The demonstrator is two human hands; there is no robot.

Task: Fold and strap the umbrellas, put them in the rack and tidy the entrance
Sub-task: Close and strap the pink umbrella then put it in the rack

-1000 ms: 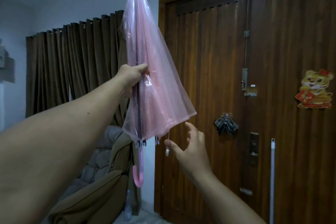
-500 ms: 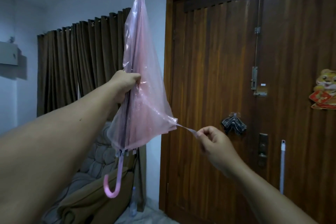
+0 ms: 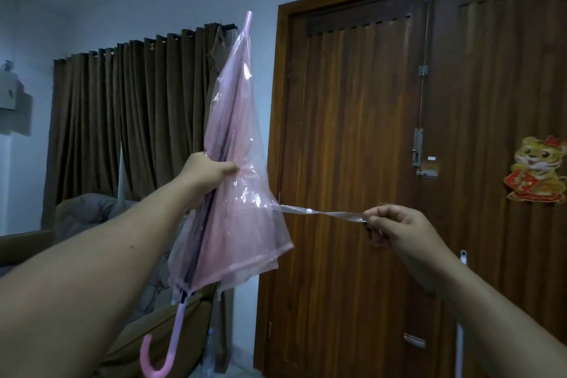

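We've got the pink see-through umbrella (image 3: 236,193) up in the air, tip high, hooked handle low, in front of the brown curtain (image 3: 138,126). Our left hand (image 3: 208,175) grips it mid-canopy; our right hand (image 3: 395,227) pinches the strap (image 3: 322,213), pulled out taut toward the wooden door (image 3: 352,163). A tiger sticker (image 3: 538,173) sits on the door; its writing is too small to read

right hand (image 3: 395,232) now pinching strap (image 3: 319,214), drawn out taut from umbrella (image 3: 236,193)
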